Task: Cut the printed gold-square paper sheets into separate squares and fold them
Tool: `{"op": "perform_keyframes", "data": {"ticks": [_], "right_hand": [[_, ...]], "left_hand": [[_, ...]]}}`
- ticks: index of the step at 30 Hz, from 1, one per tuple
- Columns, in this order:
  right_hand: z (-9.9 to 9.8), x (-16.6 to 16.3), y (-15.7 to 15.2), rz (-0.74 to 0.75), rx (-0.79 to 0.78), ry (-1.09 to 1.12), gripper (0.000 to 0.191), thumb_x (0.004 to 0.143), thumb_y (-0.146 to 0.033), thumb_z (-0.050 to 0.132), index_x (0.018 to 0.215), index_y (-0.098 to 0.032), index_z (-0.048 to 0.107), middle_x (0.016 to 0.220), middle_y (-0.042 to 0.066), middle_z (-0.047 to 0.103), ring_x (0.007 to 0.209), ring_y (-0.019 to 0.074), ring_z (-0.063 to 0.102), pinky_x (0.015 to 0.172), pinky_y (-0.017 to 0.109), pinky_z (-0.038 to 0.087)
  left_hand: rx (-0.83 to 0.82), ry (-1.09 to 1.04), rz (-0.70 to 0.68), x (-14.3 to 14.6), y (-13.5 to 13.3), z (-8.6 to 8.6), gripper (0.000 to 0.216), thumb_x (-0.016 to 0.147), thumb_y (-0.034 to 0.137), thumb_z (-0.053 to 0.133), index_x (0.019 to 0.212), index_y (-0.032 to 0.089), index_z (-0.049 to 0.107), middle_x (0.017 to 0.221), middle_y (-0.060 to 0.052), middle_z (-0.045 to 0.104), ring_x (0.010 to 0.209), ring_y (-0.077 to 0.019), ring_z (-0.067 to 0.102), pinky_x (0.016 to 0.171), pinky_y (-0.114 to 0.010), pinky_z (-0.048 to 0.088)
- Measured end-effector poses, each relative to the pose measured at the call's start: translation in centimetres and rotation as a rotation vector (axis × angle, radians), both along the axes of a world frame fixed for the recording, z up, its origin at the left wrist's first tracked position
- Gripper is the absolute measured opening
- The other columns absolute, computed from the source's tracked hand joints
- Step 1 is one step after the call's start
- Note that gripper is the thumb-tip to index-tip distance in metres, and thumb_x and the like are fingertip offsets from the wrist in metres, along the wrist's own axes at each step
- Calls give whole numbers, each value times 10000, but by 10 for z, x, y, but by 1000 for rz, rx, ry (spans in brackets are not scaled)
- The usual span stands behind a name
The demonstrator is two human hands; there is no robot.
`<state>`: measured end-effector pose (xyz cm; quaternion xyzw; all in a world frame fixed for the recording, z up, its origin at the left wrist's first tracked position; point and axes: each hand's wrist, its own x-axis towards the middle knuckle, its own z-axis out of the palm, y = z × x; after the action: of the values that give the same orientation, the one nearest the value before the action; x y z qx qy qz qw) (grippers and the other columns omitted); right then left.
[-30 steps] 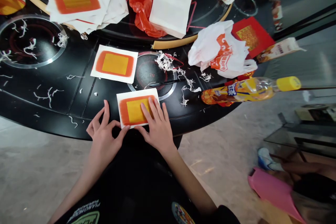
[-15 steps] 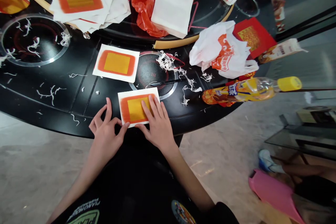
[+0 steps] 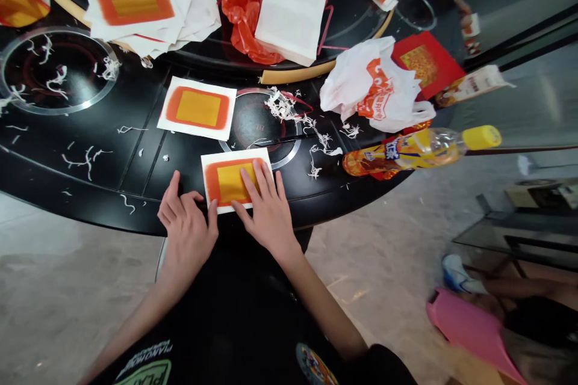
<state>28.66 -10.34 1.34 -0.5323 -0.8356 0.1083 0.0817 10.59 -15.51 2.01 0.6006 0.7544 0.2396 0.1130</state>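
Note:
Flat on the table's near edge lies a white paper sheet [image 3: 211, 175] with an orange block and a gold rectangle in its middle. My right hand [image 3: 267, 210] rests on its right half, fingers stretched out over the gold and orange, thumb at the lower edge. At the lower left corner is my left hand [image 3: 189, 222], its thumb tip touching the sheet and its other fingers loosely bent and apart from it. A similar sheet [image 3: 197, 109] lies just beyond, with nothing on it.
Behind are a paper pile [image 3: 198, 18], a white stack [image 3: 292, 12] on a red plastic bag [image 3: 237, 6], a white bag [image 3: 374, 84] and a lying drink bottle [image 3: 406, 150]. Paper shreds [image 3: 282, 105] litter the black table [image 3: 99, 198]. A person's leg shows beside a pink stool [image 3: 465, 331].
My left thumb has drawn apart from the index finger at the sheet's corner, and the left fingers have curled more. My right hand stays on the sheet. The view has shifted slightly.

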Motion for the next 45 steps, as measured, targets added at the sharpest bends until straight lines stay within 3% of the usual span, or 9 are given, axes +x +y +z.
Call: {"op": "perform_keyframes", "data": {"ticks": [2,7,13,21,27,33,38,41,45], "right_hand": [[-2,-2,0,-17,10,-7,778,1111,-540,466,1755,-203,188,1833,144,130,1718,309,110,1382,633,163],[-9,-6,0,-13,29,-31,698,1137,-316,361,1765,-193,82,1829,152,103,1717,316,100,1367,678,143],[-10,9,-9,-204,77,-49,675,1159,-320,260,1749,-124,-5,1812,166,168,1701,331,189,1363,703,128],[-19,25,-73,140,186,31,783,1119,-327,510,1745,-95,100,1755,166,342,1664,298,314,1346,566,360],[-28,29,-88,187,594,179,529,1060,-45,518,1581,-133,551,1404,106,755,1340,226,717,1227,443,515],[33,22,-52,213,654,330,342,1059,-55,534,1275,-230,735,1031,0,867,885,145,815,1064,377,555],[89,19,4,181,620,343,231,1054,-82,581,988,-257,715,844,-57,822,717,121,734,1067,385,484],[87,35,51,142,506,363,239,1082,-141,544,977,-268,717,882,-45,826,755,153,717,1065,416,463],[47,62,116,2,241,327,119,1041,-205,638,1028,-242,750,1070,41,824,1055,257,721,1000,450,460]], "left_hand": [[125,45,-90,9,-3,-7,374,1083,299,550,1420,138,569,1776,-251,275,1631,-418,324,1282,-672,297],[102,149,-660,26,-13,-17,682,1097,166,419,1742,88,209,1769,-195,312,1680,-309,236,1367,-508,280],[33,231,-605,15,-24,-19,848,1122,346,499,1758,62,16,1784,-236,146,1677,-379,133,1378,-579,234],[243,245,-649,-10,-37,-34,741,1084,255,599,1739,134,274,1701,-179,440,1620,-334,373,1342,-543,361],[501,151,-721,-30,-44,-32,420,1033,74,637,1438,184,654,1361,-104,774,1353,-284,702,1141,-440,581],[603,-29,-672,-45,-21,23,336,1011,10,605,1259,201,727,1099,-48,845,969,-196,821,842,-310,616],[365,-217,-561,-56,26,75,231,1064,165,556,1083,234,776,1010,-7,837,849,-165,790,815,-274,596],[163,-311,-479,-61,62,72,253,1055,267,547,1001,244,793,990,-7,837,873,-200,784,819,-292,589],[-63,-316,-494,-73,99,30,270,1047,274,526,956,236,777,1002,-35,825,915,-236,755,858,-352,556]]}}
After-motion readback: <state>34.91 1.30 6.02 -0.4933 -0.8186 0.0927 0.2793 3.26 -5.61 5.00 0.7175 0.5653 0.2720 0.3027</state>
